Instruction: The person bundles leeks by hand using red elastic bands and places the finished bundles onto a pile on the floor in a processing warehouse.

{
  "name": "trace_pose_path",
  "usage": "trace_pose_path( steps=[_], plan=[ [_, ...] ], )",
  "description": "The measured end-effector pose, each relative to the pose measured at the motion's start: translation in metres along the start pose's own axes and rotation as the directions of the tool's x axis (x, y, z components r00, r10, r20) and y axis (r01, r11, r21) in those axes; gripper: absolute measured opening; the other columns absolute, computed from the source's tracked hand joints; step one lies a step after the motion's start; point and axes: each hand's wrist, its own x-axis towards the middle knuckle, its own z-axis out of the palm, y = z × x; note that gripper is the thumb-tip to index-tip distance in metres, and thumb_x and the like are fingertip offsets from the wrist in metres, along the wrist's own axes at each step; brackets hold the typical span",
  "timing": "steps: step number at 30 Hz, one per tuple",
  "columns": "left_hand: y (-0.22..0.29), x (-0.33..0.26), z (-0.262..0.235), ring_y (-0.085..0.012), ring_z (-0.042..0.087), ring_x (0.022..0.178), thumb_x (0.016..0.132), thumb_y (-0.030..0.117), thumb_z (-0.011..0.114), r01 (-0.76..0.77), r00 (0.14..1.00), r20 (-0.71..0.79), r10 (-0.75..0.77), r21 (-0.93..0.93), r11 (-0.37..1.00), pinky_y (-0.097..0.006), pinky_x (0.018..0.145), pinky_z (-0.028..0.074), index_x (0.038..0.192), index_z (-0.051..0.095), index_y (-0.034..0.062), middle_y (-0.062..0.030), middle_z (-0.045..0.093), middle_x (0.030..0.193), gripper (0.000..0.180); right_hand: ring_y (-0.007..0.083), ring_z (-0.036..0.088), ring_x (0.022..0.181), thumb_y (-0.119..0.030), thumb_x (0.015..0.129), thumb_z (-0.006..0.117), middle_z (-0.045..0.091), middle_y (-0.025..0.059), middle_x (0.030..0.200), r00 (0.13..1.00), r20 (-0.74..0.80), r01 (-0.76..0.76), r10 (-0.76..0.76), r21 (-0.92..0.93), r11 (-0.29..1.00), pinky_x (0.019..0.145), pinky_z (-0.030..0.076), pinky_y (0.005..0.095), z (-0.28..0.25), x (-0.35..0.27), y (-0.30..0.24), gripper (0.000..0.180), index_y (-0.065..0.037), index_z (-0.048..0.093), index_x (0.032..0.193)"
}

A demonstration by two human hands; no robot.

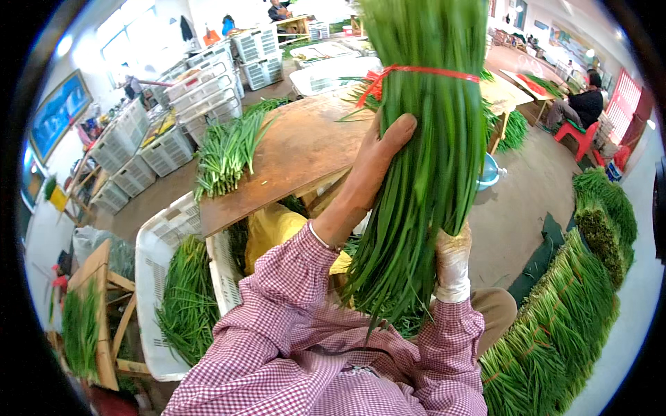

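Observation:
A thick bundle of garlic chives [433, 152] stands upright in front of me, its long green leaves hanging down toward my lap. Around its upper part runs a red tie [437, 72] with a loose tail on the left. My left hand [388, 145] is bare and closed round the left side of the bundle below the tie, thumb in front, other fingers hidden behind. Lower down, my right hand [452, 260], in a whitish stained glove, is closed at the right side of the hanging leaves, which partly hide its fingers.
Loose chives [232, 149] lie on the wooden table [305, 135] ahead. Left of me, a white crate [156, 277] holds more. Tied bundles [555, 340] are piled at my right. Stacked crates [205, 87] stand far left; a person [586, 104] sits far right on a red chair [577, 139].

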Motion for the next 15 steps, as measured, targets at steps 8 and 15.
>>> trace_pose_path(
  steps=[8,15],
  plan=[
    [-0.033,-0.019,0.024,-0.0284,0.023,0.131,0.061,0.030,0.079,-0.176,0.973,0.201,0.114,0.325,0.929,-0.035,0.106,0.021,0.140,-0.008,0.0035,-0.0214,0.017,0.144,0.120,0.0192,0.055,0.098,-0.005,0.078,0.066,0.054,0.0094,0.115,0.931,-0.232,0.295,-0.280,0.033,0.955,0.087,0.044,0.0303,-0.027,0.021,0.016,0.050,-0.001,0.044,0.123],
    [-0.079,-0.034,0.035,-0.0211,0.048,0.107,0.071,0.017,0.072,0.134,0.990,-0.012,-0.138,0.343,0.930,-0.033,0.094,0.037,0.134,0.026,0.0018,-0.0112,0.047,0.119,0.079,0.0214,0.050,0.108,-0.018,0.069,0.074,0.048,0.0139,0.122,0.879,-0.079,0.451,-0.470,-0.182,0.874,0.091,0.041,0.0324,-0.030,0.007,-0.046,0.075,0.001,0.034,0.130]
  ],
)
